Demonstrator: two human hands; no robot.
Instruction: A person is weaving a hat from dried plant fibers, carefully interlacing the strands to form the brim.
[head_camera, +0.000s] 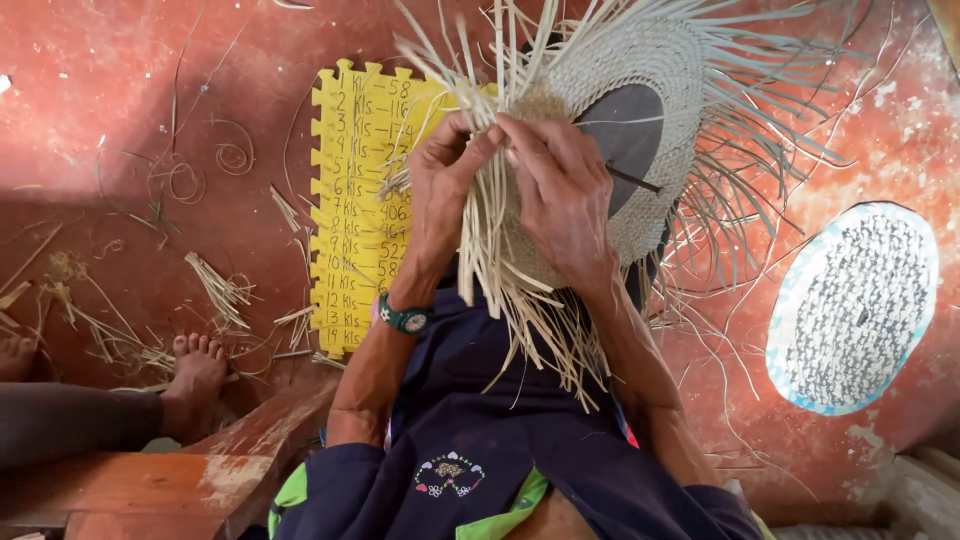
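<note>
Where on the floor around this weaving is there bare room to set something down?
The red floor is barest at upper left, above the curled strands. A smaller patch lies between the woven piece and the round patterned disc. It is crowded near the yellow foam mat, the straw scraps and another person's foot.

Red floor (120, 90), yellow foam mat (355, 180), straw scraps (215, 285), round woven disc (853, 305)
</note>
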